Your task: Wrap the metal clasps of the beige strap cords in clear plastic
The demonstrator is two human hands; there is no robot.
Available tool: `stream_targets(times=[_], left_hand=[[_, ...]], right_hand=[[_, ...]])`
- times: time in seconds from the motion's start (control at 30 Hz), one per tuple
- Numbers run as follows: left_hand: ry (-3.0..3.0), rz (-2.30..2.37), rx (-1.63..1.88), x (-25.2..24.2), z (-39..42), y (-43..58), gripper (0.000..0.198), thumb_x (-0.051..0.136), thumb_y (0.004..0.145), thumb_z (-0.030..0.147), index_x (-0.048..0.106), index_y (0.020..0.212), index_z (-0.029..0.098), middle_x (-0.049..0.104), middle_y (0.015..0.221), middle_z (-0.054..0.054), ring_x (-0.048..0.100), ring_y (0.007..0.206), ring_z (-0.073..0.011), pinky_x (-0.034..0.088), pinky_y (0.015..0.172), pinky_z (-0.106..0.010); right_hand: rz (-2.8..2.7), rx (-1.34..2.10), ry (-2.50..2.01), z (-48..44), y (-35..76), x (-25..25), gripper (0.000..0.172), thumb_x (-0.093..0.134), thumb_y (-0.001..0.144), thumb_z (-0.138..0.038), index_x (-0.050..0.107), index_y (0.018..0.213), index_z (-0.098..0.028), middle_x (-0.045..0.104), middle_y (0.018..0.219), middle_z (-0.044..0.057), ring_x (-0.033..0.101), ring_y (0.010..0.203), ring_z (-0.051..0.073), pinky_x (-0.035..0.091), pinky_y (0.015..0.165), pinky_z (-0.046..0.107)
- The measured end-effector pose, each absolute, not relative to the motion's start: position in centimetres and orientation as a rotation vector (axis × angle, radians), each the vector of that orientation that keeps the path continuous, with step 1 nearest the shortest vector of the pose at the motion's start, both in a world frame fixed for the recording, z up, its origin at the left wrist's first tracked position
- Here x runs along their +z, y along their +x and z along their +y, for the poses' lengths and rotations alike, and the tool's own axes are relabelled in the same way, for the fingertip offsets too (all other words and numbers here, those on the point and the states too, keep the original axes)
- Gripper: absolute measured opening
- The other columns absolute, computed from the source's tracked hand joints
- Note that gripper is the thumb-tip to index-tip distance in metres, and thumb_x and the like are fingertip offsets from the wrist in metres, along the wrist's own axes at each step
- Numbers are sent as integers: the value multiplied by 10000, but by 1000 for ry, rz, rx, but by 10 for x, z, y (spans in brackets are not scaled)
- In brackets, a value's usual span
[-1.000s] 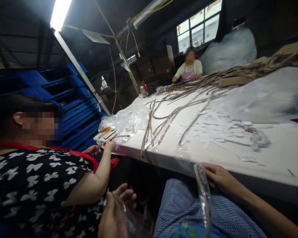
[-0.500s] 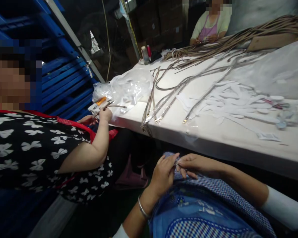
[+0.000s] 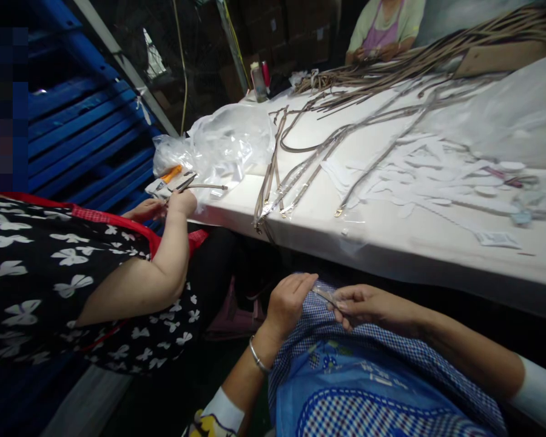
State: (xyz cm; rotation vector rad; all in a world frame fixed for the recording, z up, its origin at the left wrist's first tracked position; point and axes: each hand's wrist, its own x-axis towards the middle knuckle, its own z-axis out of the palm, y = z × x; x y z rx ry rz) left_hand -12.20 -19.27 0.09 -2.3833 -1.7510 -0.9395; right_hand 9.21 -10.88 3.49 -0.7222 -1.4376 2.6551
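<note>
Over my lap, just below the table's front edge, my left hand [image 3: 290, 303] and my right hand [image 3: 361, 306] face each other. Between them runs a short stretch of a thin dark strip in clear plastic [image 3: 324, 295]. My right thumb and fingers pinch its near end. The fingers of my left hand are closed together around the other end, which they partly hide. Whether the strip is a piece of strap cannot be made out. Beneath both hands lies my blue checked apron [image 3: 346, 382].
On the white table [image 3: 391, 249] are brown straps [image 3: 332, 152], some in clear plastic, white strips [image 3: 418, 176] and a plastic bag [image 3: 236, 136]. At left a co-worker's hand [image 3: 182, 200] holds a tool and a strap. Another person [image 3: 384, 30] sits across the table.
My hands have drawn apart a little, showing more of the plastic-covered strip between them. The view has shifted slightly to the right and down.
</note>
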Motion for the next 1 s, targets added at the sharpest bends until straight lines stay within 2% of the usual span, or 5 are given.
stream_targets(times=[0.27, 0.4, 0.53, 0.73, 1.0], left_hand=[[-2521, -1955, -1030, 4, -199, -121, 347, 465, 936, 122, 604, 1247, 189, 691, 1153, -73, 637, 1056, -188, 501, 965, -342], [-2909, -2293, -1245, 21, -199, -129, 500, 512, 947, 288, 413, 1432, 222, 709, 1120, -49, 687, 904, -162, 537, 838, -274], [-3072, -2277, -933, 28, -193, -132, 284, 471, 964, 295, 700, 1113, 220, 747, 949, -15, 678, 723, -128, 509, 696, -211], [-2395, -1936, -730, 20, -188, -130, 268, 521, 930, 163, 683, 1133, 227, 750, 993, -43, 666, 792, -173, 474, 730, -297], [-2394, -1658, -939, 17, -191, -127, 305, 453, 962, 145, 647, 1187, 212, 749, 1011, -56, 691, 899, -153, 491, 844, -312]], right_hand=[[-1650, 2358, -832, -114, 79, 23, 373, 609, 844, -509, 635, 786, -141, 493, 576, -41, 449, 500, 97, 431, 578, 264], [-2468, 1416, -663, -97, 90, 32, 250, 529, 912, -345, 698, 834, -179, 628, 735, 41, 554, 674, 163, 427, 646, 279], [-2640, 854, -566, -86, 102, 38, 281, 474, 923, -213, 712, 1068, -239, 700, 963, 89, 618, 843, 213, 454, 742, 322], [-2254, 1714, -850, -97, 109, 43, 581, 570, 888, -509, 502, 1386, -218, 632, 1255, 114, 602, 1096, 279, 406, 1005, 436], [-1467, 2663, -743, -127, 99, 33, 424, 590, 874, -541, 657, 889, -123, 607, 687, 6, 566, 585, 109, 448, 630, 249]])
